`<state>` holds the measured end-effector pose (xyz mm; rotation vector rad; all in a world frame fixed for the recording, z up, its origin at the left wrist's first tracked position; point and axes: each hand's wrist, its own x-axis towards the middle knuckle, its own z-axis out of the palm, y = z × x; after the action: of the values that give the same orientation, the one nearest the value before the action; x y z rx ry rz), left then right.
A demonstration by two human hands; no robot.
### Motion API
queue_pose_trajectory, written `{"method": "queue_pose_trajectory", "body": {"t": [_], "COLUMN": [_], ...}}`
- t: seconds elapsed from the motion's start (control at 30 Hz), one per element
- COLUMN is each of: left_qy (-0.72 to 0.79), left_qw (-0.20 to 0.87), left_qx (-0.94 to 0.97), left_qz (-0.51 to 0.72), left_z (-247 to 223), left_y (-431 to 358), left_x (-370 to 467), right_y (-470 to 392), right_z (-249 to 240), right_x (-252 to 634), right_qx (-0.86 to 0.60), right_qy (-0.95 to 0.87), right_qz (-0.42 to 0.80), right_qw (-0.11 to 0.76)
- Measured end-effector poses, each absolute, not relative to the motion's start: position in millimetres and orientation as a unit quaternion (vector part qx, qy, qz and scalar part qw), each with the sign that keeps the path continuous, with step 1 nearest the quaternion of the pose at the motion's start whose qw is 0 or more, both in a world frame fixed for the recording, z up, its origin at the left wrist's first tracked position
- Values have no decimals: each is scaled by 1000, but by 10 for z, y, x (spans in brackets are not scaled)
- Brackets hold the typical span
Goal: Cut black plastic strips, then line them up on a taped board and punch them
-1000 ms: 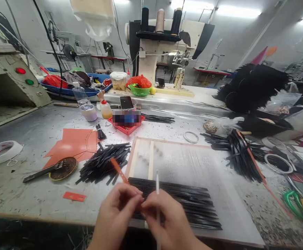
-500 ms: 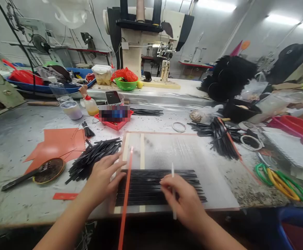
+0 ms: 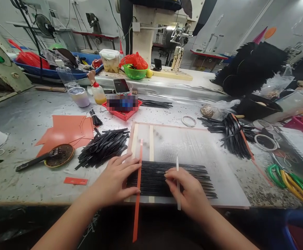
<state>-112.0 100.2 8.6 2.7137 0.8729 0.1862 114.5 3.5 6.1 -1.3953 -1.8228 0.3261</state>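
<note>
My left hand (image 3: 119,178) lies with its fingers spread, its fingertips and thumb at the edge of a long orange strip (image 3: 140,159). That strip runs lengthwise across the left part of a row of black strips (image 3: 162,178) and hangs past the table's front edge. The black strips lie side by side on a translucent sheet (image 3: 182,144) with pale tape bands. Closed round a thin white pen-like stick (image 3: 178,173), my right hand (image 3: 189,189) is over the middle of the black row, the stick's pointed end facing away from me.
Left of the sheet are a pile of loose black strips (image 3: 102,147), orange sheets (image 3: 70,130) and a brush on a round lid (image 3: 60,155). A red tray (image 3: 125,114) and a glue bottle (image 3: 98,93) stand behind. Bundled black strips (image 3: 233,135) lie at right.
The view has shifted, so the table sits further right and higher. My left fingers and thumb now reach the orange strip's edge. My right hand keeps the white stick over the black strips.
</note>
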Motion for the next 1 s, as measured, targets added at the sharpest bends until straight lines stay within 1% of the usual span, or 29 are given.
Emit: {"method": "queue_pose_trajectory", "body": {"t": [0.43, 0.67, 1.0], "left_qy": [296, 298, 290], "left_qw": [167, 182, 170], "left_qx": [937, 933, 938], "left_qz": [83, 88, 89], "left_z": [50, 34, 18], "left_y": [1015, 1028, 1042], "left_x": [-1089, -1069, -1080], "right_y": [52, 59, 75], "right_z": [36, 17, 28], "right_x": [1108, 1121, 1131], "right_qx": [-554, -544, -539], "right_qy": [-725, -729, -727], "right_qz": [139, 124, 104], "right_qw": [386, 396, 412]}}
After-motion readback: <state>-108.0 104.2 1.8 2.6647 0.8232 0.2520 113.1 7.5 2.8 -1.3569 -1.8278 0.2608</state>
